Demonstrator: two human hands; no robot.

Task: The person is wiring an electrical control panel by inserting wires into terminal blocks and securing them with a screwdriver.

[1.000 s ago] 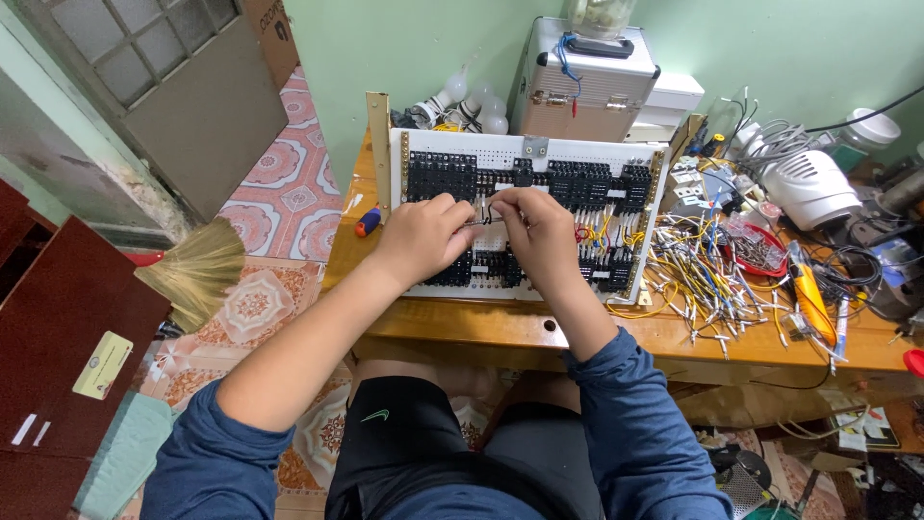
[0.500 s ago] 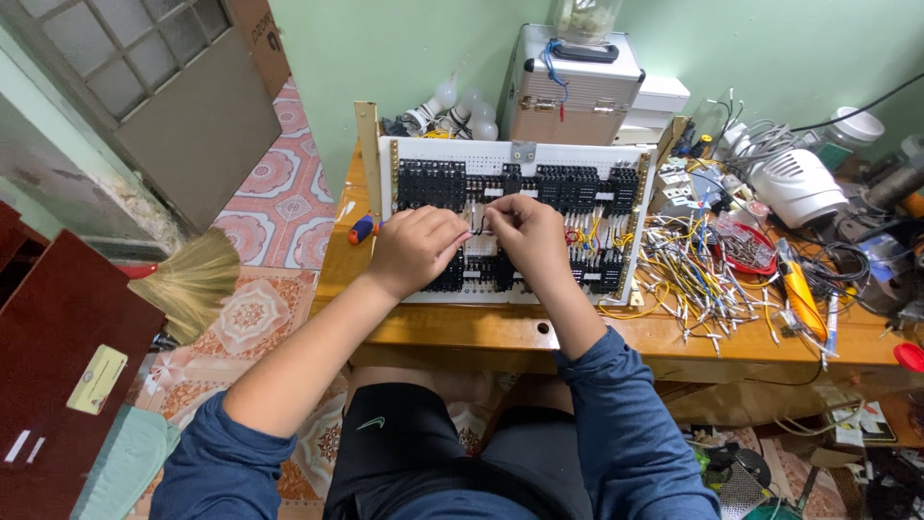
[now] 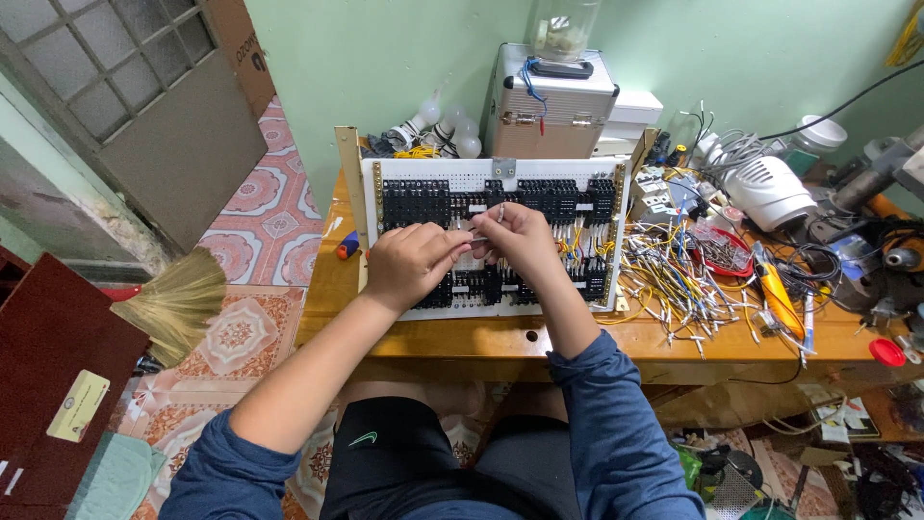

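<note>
A white perforated panel (image 3: 500,173) studded with black blocky terminals lies on the wooden surface (image 3: 577,337). Above its centre, the left hand (image 3: 409,262) and right hand (image 3: 525,236) pinch a thin metal piece (image 3: 486,234); loose wires (image 3: 674,279) tangle just right of the panel.

Wooden table (image 3: 674,339) — glossy varnish.

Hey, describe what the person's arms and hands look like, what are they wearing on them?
Both hands, the left hand and the right hand, are bare: no gloves, and no rings or watch visible. The arms wear dark blue long sleeves, pushed up towards the elbows so the forearms are uncovered. The fabric looks plain, without visible markings.
</note>
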